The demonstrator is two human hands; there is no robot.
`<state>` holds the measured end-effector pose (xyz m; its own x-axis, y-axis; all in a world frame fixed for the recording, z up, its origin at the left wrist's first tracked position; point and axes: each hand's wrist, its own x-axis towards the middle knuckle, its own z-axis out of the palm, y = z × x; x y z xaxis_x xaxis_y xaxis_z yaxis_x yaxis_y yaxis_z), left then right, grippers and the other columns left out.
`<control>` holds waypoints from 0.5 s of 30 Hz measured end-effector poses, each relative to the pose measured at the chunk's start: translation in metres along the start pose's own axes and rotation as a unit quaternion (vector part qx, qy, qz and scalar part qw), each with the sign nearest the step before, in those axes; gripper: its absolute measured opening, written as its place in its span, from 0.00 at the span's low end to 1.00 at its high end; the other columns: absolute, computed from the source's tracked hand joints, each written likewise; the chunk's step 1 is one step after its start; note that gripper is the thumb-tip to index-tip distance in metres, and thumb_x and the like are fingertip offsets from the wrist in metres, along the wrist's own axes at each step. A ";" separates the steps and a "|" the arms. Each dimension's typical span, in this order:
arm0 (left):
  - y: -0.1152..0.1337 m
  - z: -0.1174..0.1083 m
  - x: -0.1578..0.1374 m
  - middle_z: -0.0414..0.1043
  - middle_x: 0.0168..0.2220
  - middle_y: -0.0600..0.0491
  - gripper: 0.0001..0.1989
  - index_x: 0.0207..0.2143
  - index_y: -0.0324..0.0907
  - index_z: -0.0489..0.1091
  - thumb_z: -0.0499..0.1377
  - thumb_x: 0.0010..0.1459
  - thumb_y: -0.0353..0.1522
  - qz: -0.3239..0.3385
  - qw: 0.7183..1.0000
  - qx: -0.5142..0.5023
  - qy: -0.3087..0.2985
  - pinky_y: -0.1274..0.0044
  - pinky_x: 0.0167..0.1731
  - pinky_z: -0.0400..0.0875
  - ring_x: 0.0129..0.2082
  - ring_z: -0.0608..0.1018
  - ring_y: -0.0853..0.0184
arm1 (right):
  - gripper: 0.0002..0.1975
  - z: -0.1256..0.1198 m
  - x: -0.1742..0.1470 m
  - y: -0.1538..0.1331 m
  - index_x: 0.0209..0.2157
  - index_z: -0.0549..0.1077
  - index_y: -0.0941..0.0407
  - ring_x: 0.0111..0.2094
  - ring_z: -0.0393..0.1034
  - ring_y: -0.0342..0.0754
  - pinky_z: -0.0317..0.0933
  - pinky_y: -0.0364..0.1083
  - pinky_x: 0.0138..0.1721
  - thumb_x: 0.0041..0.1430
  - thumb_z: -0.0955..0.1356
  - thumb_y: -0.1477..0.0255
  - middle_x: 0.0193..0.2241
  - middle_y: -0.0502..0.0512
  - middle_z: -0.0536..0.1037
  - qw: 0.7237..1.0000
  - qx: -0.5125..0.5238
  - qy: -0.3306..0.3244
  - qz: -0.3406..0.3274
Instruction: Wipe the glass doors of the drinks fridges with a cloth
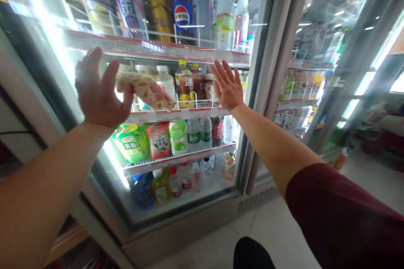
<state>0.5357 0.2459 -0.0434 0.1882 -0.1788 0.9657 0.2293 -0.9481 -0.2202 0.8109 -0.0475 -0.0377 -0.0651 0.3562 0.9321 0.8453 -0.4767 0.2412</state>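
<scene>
My left hand (101, 88) is raised in front of a lit drinks fridge, fingers partly spread and a little blurred. A crumpled, pale patterned cloth (145, 89) reaches out to the right from between its thumb and forefinger. How the fingers grip it on the far side is hidden. Over to the right, my right hand (229, 86) holds nothing. Its fingers are stretched and the palm faces the fridge door frame (265, 71) side of the shelves; whether it touches glass I cannot tell. Behind the cloth stand white-capped bottles and a yellow-capped tea bottle (184, 84).
Large bottles, such as a cola bottle (182, 12), fill the top shelf. Lower down are a green pouch (131, 143), a red pouch (159, 139) and water bottles. Another fridge (299, 88) stands to the right. Tiled floor (252, 222) lies below.
</scene>
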 end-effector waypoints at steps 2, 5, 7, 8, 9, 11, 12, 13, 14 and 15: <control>0.006 -0.001 -0.005 0.60 0.73 0.40 0.31 0.66 0.40 0.68 0.59 0.62 0.39 0.012 1.000 0.004 0.016 0.49 0.73 0.51 0.76 0.58 0.47 | 0.31 0.004 -0.003 -0.006 0.75 0.61 0.48 0.80 0.47 0.52 0.41 0.64 0.80 0.77 0.51 0.66 0.77 0.50 0.60 1.000 -0.003 -0.001 0.001; 0.023 -0.001 -0.013 0.71 0.62 0.43 0.20 0.55 0.45 0.78 0.59 0.64 0.38 0.008 0.998 0.012 0.067 0.48 0.67 0.62 0.66 0.70 0.47 | 0.32 0.008 -0.002 -0.008 0.75 0.62 0.48 0.79 0.49 0.53 0.43 0.67 0.79 0.75 0.52 0.69 0.76 0.50 0.62 1.000 0.017 0.018 -0.006; 0.039 0.000 -0.019 0.73 0.56 0.43 0.17 0.52 0.48 0.81 0.60 0.64 0.39 -0.008 0.997 -0.010 0.075 0.51 0.60 0.71 0.59 0.75 0.48 | 0.32 0.011 0.000 -0.004 0.75 0.62 0.44 0.79 0.50 0.53 0.43 0.68 0.79 0.73 0.54 0.69 0.75 0.48 0.64 0.998 0.053 0.042 -0.010; 0.049 0.001 -0.024 0.73 0.54 0.43 0.16 0.53 0.49 0.81 0.60 0.65 0.38 -0.017 0.998 -0.030 0.062 0.53 0.57 0.74 0.56 0.77 0.49 | 0.32 0.012 0.000 -0.003 0.75 0.61 0.42 0.79 0.50 0.54 0.42 0.69 0.79 0.73 0.55 0.70 0.75 0.47 0.64 0.996 0.073 0.049 -0.012; 0.060 0.002 -0.029 0.73 0.54 0.43 0.17 0.54 0.50 0.81 0.59 0.67 0.37 -0.025 0.998 -0.049 0.042 0.55 0.55 0.76 0.56 0.77 0.50 | 0.33 0.012 0.000 -0.001 0.76 0.60 0.41 0.79 0.50 0.55 0.41 0.71 0.79 0.72 0.56 0.69 0.75 0.46 0.65 0.994 0.093 0.052 -0.013; 0.084 0.004 -0.042 0.73 0.57 0.42 0.20 0.59 0.51 0.78 0.55 0.69 0.34 -0.027 0.997 -0.070 0.008 0.53 0.57 0.76 0.57 0.77 0.49 | 0.34 0.011 0.000 -0.001 0.76 0.57 0.38 0.80 0.48 0.55 0.38 0.72 0.79 0.71 0.59 0.69 0.74 0.44 0.65 0.991 0.128 0.043 -0.008; 0.097 0.005 -0.049 0.71 0.60 0.42 0.22 0.61 0.50 0.77 0.54 0.69 0.32 -0.018 0.997 -0.073 -0.002 0.51 0.61 0.73 0.59 0.76 0.48 | 0.35 0.009 0.000 -0.002 0.77 0.56 0.37 0.80 0.47 0.55 0.37 0.73 0.79 0.71 0.60 0.69 0.74 0.44 0.65 0.989 0.142 0.034 -0.004; 0.109 0.007 -0.055 0.69 0.64 0.41 0.22 0.62 0.49 0.76 0.54 0.69 0.33 -0.005 0.997 -0.074 -0.011 0.48 0.65 0.70 0.63 0.74 0.46 | 0.35 0.007 -0.001 -0.003 0.76 0.57 0.38 0.80 0.46 0.56 0.36 0.73 0.80 0.71 0.60 0.69 0.75 0.43 0.65 0.988 0.153 0.024 0.000; 0.119 0.009 -0.059 0.65 0.69 0.41 0.22 0.63 0.47 0.74 0.55 0.69 0.34 0.007 0.997 -0.076 -0.025 0.47 0.69 0.65 0.68 0.70 0.44 | 0.35 0.003 -0.001 -0.005 0.76 0.58 0.39 0.80 0.46 0.56 0.35 0.73 0.80 0.71 0.60 0.69 0.75 0.43 0.64 0.987 0.161 0.014 0.005; 0.127 0.012 -0.061 0.61 0.72 0.41 0.23 0.65 0.46 0.73 0.56 0.70 0.36 0.012 0.996 -0.080 -0.045 0.46 0.72 0.61 0.72 0.64 0.43 | 0.34 0.000 -0.001 -0.006 0.76 0.59 0.40 0.80 0.45 0.56 0.34 0.72 0.80 0.71 0.60 0.69 0.75 0.44 0.63 0.986 0.164 0.003 0.010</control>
<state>0.5644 0.1397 -0.1317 0.2780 -0.1847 0.9427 0.0708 -0.9747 -0.2118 0.8053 -0.0451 -0.0400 -0.0496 0.3447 0.9374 0.9723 -0.1980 0.1243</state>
